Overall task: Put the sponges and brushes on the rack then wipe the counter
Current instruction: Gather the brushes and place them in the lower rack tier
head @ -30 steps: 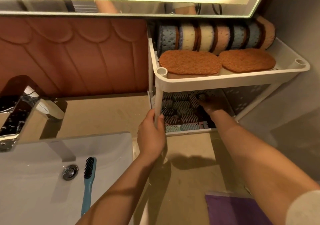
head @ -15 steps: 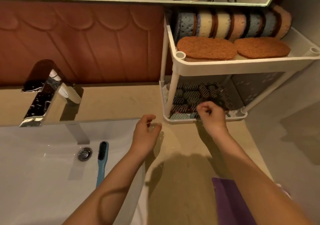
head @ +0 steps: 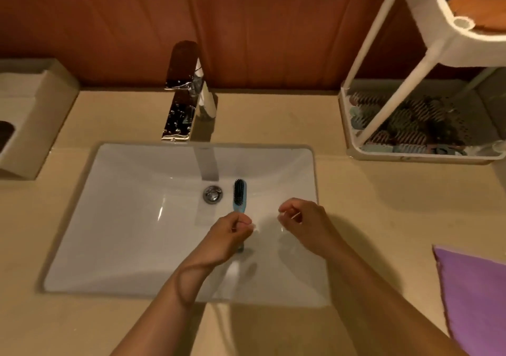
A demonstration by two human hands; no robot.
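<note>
A blue brush with black bristles (head: 239, 195) lies in the white sink (head: 131, 218), right of the drain, with its bristle end pointing to the tap. My left hand (head: 229, 236) is over the brush handle with its fingers curled; I cannot tell whether it grips the handle. My right hand (head: 302, 222) hovers just to the right over the basin, fingers curled, holding nothing. The white two-tier rack (head: 419, 156) stands at the right on the counter (head: 369, 199). Several brushes lie on its lower tier and brown sponges (head: 477, 10) on its upper tier.
A chrome tap (head: 182, 103) stands behind the sink. A purple cloth (head: 476, 295) lies at the counter's right front. A beige box (head: 35, 114) sits at the far left. Brown scalloped wall panels run behind.
Both hands have left the rack and moved left and back over the sink. The view has swung down and left, so the rack now sits at the right edge.
</note>
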